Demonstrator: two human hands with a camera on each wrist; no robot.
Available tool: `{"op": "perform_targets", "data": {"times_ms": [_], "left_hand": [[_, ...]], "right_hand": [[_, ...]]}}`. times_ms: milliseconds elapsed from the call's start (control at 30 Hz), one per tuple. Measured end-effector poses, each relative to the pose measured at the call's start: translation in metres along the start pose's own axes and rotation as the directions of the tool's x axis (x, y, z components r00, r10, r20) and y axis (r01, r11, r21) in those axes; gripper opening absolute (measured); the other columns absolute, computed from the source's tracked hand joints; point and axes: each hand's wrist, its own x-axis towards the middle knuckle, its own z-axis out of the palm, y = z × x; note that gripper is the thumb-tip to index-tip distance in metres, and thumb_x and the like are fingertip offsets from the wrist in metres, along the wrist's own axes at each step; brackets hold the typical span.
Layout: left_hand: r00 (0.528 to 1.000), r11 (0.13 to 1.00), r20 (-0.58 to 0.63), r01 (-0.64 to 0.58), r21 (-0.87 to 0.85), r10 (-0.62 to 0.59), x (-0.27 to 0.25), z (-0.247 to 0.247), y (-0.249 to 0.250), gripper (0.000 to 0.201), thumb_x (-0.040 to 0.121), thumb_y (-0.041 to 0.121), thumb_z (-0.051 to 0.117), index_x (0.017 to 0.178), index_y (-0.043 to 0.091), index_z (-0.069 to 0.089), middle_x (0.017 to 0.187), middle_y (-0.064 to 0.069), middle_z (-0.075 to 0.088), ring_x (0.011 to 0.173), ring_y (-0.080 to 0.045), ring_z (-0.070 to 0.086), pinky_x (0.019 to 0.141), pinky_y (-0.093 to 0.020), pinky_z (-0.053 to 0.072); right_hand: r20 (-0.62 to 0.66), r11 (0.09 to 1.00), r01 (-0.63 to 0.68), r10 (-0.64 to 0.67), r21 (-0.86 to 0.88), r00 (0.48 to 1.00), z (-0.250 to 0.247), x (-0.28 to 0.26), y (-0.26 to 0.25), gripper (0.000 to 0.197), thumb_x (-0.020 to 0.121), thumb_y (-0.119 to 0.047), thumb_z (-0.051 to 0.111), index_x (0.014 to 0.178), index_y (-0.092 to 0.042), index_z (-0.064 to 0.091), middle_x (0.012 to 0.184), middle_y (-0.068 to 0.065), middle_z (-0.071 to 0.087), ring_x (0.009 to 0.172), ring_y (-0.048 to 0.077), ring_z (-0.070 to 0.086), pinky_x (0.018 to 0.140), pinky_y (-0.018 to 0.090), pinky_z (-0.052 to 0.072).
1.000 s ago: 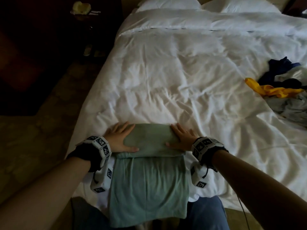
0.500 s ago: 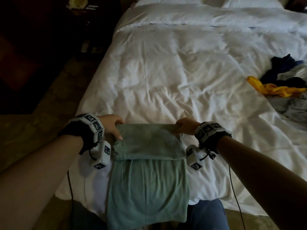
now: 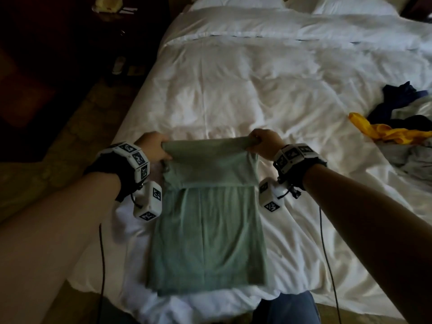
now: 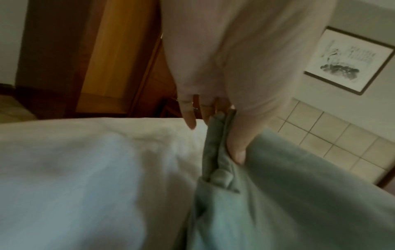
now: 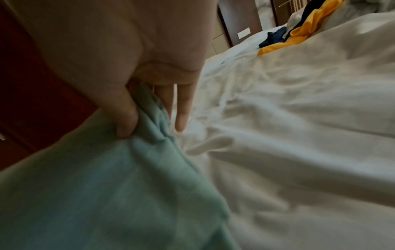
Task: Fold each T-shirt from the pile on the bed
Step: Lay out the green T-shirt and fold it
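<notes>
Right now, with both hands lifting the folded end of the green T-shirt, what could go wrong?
1. The left hand and right hand only pinch the corners of the green T-shirt, so layers may slip apart and undo the fold.
2. The shirt's near end lies at the edge of the bed; a pull towards the person could drag it off.

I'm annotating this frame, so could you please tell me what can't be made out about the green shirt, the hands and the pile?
- Green T-shirt: sleeves and collar are folded inside, unseen in every view.
- Left hand: its fingers are hidden behind the cloth in the head view; the left wrist view is blurred.
- Right hand: likewise, fingertips tucked under the fold.
- Pile of clothes: cut by the head view's right edge; its count is unclear.
</notes>
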Motion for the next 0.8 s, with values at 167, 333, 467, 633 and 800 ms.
{"op": "perform_targets", "data": {"times_ms": [167, 333, 467, 633, 800], "left_hand": [[0.985, 0.997, -0.165, -0.037, 0.067, 0.047, 0.007, -0.005, 0.012, 0.023, 0.078, 0.003, 0.07, 0.1, -0.003, 0.064, 0.106, -0.022, 0.061, 0.098, -0.037, 0.058, 0.071, -0.031, 0.038], [0.987, 0.996, -0.133, -0.086, 0.016, 0.087, -0.01, 0.003, 0.009, 0.014, 0.082, -0.001, 0.061, 0.096, 0.001, 0.057, 0.102, -0.02, 0.059, 0.095, -0.035, 0.057, 0.07, -0.03, 0.035], [0.987, 0.991, -0.096, -0.133, 0.001, 0.132, -0.027, 0.003, 0.007, 0.026, 0.081, -0.007, 0.056, 0.106, 0.0, 0.055, 0.111, -0.016, 0.052, 0.097, -0.031, 0.052, 0.078, -0.033, 0.041], [0.975, 0.976, -0.036, -0.218, -0.017, 0.217, -0.053, 0.013, 0.004, 0.033, 0.075, -0.008, 0.056, 0.077, 0.022, 0.044, 0.092, -0.004, 0.049, 0.088, -0.031, 0.052, 0.072, -0.033, 0.04], [0.957, 0.951, 0.08, -0.288, 0.113, 0.28, -0.084, 0.038, -0.007, 0.047, 0.073, -0.002, 0.06, 0.074, 0.035, 0.031, 0.1, 0.0, 0.044, 0.091, -0.025, 0.045, 0.077, -0.039, 0.042]], "right_hand": [[-0.069, 0.995, -0.074, 0.079, 0.072, 0.995, 0.002, 0.008, -0.007, 0.026, 0.087, -0.01, 0.057, 0.113, -0.013, 0.058, 0.113, 0.013, 0.06, 0.104, 0.03, 0.056, 0.075, 0.027, 0.037], [-0.006, 0.996, -0.032, 0.032, 0.087, 0.999, 0.005, -0.011, 0.004, 0.029, 0.087, -0.008, 0.058, 0.116, -0.007, 0.056, 0.116, 0.015, 0.058, 0.108, 0.029, 0.053, 0.076, 0.026, 0.035], [0.023, 0.995, 0.001, -0.003, 0.102, 1.0, 0.005, -0.036, 0.011, 0.026, 0.085, -0.008, 0.06, 0.111, -0.007, 0.057, 0.1, 0.009, 0.056, 0.093, 0.022, 0.051, 0.074, 0.026, 0.033], [0.099, 0.995, 0.038, -0.048, 0.096, 0.994, 0.012, -0.072, 0.018, 0.03, 0.082, -0.006, 0.066, 0.111, -0.004, 0.057, 0.099, 0.006, 0.054, 0.09, 0.016, 0.049, 0.072, 0.022, 0.033], [0.133, 0.987, 0.134, -0.146, 0.092, 0.98, 0.036, -0.109, 0.025, 0.029, 0.08, 0.002, 0.064, 0.108, -0.003, 0.058, 0.109, 0.017, 0.056, 0.097, 0.027, 0.055, 0.075, 0.025, 0.037]]}}
